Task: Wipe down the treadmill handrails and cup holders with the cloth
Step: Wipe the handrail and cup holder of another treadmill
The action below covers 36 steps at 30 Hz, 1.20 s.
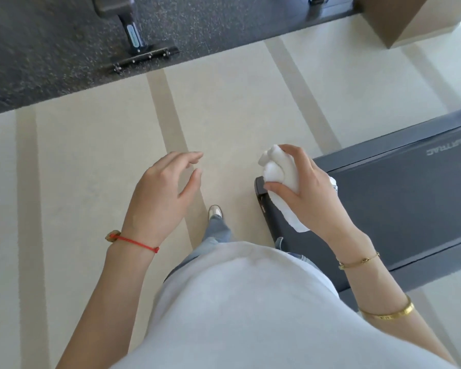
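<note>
Cloth [278, 173], white and bunched, apparently damp, gripped by right hand [308, 191].

The cloth [280, 177] is soft white fabric, bunched. The treadmill belt [399, 198] looks matt dark rubber, its frame [266, 209] smooth plastic. Upper left, speckled rubber matting [51, 62] looks rough; the pale floor [91, 161] is matt.

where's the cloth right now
In the head view, right of centre: the white cloth is bunched in the right hand, held above the rear corner of the treadmill deck.
</note>
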Available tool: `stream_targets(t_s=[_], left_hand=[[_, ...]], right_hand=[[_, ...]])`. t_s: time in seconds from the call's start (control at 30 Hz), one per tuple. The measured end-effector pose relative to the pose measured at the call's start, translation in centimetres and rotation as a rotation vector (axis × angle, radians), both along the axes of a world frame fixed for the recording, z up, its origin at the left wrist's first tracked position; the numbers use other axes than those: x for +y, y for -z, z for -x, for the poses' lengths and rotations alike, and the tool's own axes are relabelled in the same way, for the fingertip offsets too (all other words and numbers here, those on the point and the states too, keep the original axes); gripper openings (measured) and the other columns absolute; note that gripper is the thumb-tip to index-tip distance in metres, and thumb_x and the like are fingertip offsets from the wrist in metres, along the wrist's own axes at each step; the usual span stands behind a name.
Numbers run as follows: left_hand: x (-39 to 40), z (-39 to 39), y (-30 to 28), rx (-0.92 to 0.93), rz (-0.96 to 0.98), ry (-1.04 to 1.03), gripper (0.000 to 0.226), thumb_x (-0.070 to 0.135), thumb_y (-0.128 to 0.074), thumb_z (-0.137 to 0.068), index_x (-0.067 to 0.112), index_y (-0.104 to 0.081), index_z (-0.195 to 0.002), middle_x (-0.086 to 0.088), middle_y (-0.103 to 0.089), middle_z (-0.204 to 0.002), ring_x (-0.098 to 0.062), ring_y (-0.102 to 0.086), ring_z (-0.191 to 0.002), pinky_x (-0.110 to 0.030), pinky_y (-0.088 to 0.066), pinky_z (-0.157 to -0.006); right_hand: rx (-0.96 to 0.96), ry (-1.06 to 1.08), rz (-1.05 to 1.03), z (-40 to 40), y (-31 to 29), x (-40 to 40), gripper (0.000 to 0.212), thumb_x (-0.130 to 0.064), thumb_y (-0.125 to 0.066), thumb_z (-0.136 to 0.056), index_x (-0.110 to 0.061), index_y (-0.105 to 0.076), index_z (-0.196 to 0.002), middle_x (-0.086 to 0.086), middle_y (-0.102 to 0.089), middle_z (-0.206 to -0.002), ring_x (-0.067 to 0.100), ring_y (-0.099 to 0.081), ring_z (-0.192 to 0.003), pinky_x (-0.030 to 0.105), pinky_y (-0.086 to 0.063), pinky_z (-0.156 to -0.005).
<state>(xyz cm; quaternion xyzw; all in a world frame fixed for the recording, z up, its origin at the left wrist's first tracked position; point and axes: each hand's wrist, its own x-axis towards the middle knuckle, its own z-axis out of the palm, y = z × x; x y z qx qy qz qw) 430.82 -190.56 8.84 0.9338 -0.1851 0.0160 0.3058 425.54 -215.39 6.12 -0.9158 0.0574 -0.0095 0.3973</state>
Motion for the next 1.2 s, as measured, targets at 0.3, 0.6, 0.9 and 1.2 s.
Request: stream_targets(t_s=[0.3, 0.6, 0.9, 1.2], left_hand=[[-1.0, -17.5, -0.8, 0.0, -0.021, 0.269, 0.026, 0.017, -0.056, -0.098, 0.012, -0.066, -0.121, 0.002, -0.068, -0.113, -0.013, -0.062, -0.108, -0.019, -0.043, -0.095], [-6.6, -30.0, -0.7, 0.033, -0.04, 0.469, 0.026, 0.017, -0.057, -0.098, 0.012, -0.065, -0.122, 0.0, -0.068, -0.114, -0.014, -0.063, -0.105, -0.027, -0.047, -0.095], [-18.3, -43.6, -0.4, -0.033, -0.038, 0.617, 0.026, 0.018, -0.058, -0.097, 0.014, -0.065, -0.121, 0.001, -0.068, -0.112, -0.013, -0.063, -0.104, -0.023, -0.043, -0.095], [-33.2, -55.2, -2.0, -0.078, 0.013, 0.73, 0.027, 0.014, -0.06, -0.096, 0.011, -0.065, -0.122, -0.002, -0.069, -0.113, -0.018, -0.064, -0.105, -0.024, -0.042, -0.097]], right_hand=[[-0.023, 0.278, 0.009, -10.9, -0.5, 1.2, 0.051, -0.037, -0.067, -0.087, -0.029, -0.041, -0.131, -0.015, -0.053, -0.118, -0.011, -0.044, -0.092, -0.005, -0.029, -0.076], [0.01, 0.482, -0.014, -18.5, -0.2, -1.4, 0.053, -0.039, -0.066, -0.088, -0.026, -0.041, -0.133, -0.008, -0.054, -0.123, -0.003, -0.041, -0.092, -0.004, -0.029, -0.078], [-0.019, 0.641, -0.022, -29.8, -0.1, -10.1, 0.052, -0.042, -0.068, -0.086, -0.03, -0.041, -0.13, -0.015, -0.051, -0.113, -0.024, -0.041, -0.094, -0.004, -0.03, -0.076], [-0.048, 0.768, 0.013, -39.6, -2.0, -23.1, 0.054, -0.043, -0.067, -0.086, -0.031, -0.041, -0.132, -0.016, -0.052, -0.114, -0.005, -0.04, -0.089, -0.007, -0.027, -0.075]])
